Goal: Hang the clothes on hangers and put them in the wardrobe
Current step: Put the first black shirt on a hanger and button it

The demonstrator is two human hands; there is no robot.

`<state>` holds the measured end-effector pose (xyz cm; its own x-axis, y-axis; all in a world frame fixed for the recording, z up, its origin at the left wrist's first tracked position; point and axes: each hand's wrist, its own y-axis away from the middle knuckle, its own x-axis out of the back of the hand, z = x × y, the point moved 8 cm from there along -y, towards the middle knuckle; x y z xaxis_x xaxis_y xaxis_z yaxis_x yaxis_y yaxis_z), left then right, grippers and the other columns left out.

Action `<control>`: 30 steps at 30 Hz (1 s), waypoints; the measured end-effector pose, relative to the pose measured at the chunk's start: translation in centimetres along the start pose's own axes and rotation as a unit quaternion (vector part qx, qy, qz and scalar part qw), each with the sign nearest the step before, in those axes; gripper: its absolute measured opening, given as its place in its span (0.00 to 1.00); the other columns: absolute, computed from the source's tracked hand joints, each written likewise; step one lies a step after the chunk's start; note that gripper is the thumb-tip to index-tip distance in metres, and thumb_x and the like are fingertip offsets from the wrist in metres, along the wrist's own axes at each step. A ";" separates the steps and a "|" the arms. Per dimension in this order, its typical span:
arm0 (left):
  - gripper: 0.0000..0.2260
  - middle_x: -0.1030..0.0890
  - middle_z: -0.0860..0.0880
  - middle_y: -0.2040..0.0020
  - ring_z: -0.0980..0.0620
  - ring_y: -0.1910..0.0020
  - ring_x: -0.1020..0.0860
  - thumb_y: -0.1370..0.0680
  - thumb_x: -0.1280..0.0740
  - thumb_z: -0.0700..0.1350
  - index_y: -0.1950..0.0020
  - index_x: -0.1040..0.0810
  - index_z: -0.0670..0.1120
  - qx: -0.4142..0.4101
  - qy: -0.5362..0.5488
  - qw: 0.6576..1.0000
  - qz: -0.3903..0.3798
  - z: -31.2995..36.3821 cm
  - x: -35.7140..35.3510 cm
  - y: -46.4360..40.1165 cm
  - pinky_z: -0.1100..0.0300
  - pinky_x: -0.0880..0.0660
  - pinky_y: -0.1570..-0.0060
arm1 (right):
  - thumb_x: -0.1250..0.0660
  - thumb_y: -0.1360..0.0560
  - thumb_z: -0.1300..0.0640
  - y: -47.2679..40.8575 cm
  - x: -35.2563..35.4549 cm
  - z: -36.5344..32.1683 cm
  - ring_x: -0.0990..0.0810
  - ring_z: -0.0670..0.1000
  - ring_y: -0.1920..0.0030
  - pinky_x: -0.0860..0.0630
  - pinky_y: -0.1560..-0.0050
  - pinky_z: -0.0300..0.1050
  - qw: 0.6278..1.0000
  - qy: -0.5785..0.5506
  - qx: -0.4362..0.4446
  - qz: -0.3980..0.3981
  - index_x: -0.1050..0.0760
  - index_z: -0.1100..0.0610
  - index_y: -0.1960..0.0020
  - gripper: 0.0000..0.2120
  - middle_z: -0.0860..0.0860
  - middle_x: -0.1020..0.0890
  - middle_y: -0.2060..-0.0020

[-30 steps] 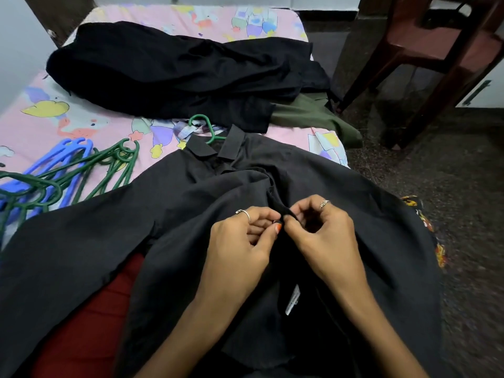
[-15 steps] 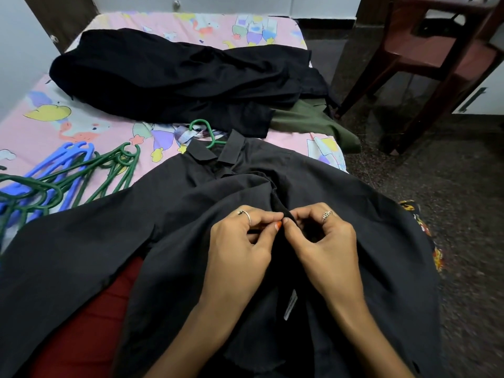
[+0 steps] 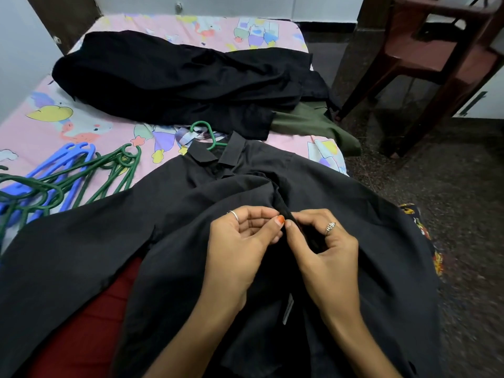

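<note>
**Both hands pinch the shirt placket**

A dark shirt [image 3: 169, 214] lies spread, front up, across the near edge of the bed [image 3: 90, 126] and over the person's lap. Its collar points away from the person, and a green hanger [image 3: 208, 133] has its hook projecting from the collar opening.

The left hand [image 3: 242, 241] pinches the front edge of the shirt between thumb and curled fingers. The right hand [image 3: 324, 249] pinches the same edge just beside it, fingers curled around the fabric. The thumb tips of the two hands nearly touch. Whether a button sits between them cannot be told.

A pile of spare hangers [image 3: 62, 175], green and blue, lies on the bed to the left of the shirt. A heap of black clothes [image 3: 177, 80] lies beyond the collar, with an olive garment [image 3: 313, 124] at its right end. A chair [image 3: 425, 55] stands on the floor to the right of the bed.
</note>
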<state>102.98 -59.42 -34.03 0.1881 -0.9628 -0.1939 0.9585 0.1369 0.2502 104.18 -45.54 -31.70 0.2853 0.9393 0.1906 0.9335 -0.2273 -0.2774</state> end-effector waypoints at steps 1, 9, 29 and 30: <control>0.04 0.18 0.49 0.68 0.57 0.68 0.20 0.28 0.29 0.33 0.59 0.19 0.41 0.012 0.022 1.000 0.001 -0.2 0.0 0.0 0.68 0.23 0.64 | 0.31 0.29 0.61 0.1 -0.1 0.0 0.20 0.44 0.57 0.27 0.54 0.33 1.000 0.002 0.003 -0.001 0.19 0.57 0.57 0.03 0.47 0.19 0.61; 0.03 0.17 0.47 0.65 0.56 0.66 0.20 0.28 0.29 0.34 0.57 0.18 0.41 0.028 0.056 0.998 0.014 -0.7 0.3 -0.1 0.67 0.22 0.62 | 0.39 0.22 0.55 0.2 -0.7 -1.1 0.19 0.46 0.53 0.27 0.51 0.34 0.998 0.012 0.038 -0.056 0.18 0.56 0.51 0.12 0.46 0.19 0.57; 0.05 0.15 0.47 0.61 0.57 0.61 0.17 0.26 0.31 0.33 0.56 0.17 0.41 -0.003 0.009 1.000 -0.012 -0.2 -0.1 -0.2 0.68 0.22 0.57 | 0.28 0.28 0.59 -1.9 -0.2 0.2 0.18 0.41 0.64 0.22 0.58 0.35 0.983 0.114 -0.106 -0.098 0.18 0.50 0.60 0.05 0.44 0.16 0.66; 0.04 0.15 0.47 0.61 0.56 0.60 0.17 0.26 0.31 0.34 0.56 0.17 0.40 -0.004 0.010 1.000 -0.010 -0.2 -0.1 -0.2 0.68 0.22 0.57 | 0.28 0.28 0.59 -1.9 -0.1 0.1 0.18 0.41 0.64 0.23 0.60 0.33 0.983 0.118 -0.101 -0.094 0.18 0.51 0.60 0.05 0.44 0.16 0.67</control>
<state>102.78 -59.30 -34.22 0.1724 -0.9605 -0.2185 0.9641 0.1190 0.2376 102.38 -45.23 -31.29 0.1236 0.8889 0.4411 0.9919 -0.1236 -0.0289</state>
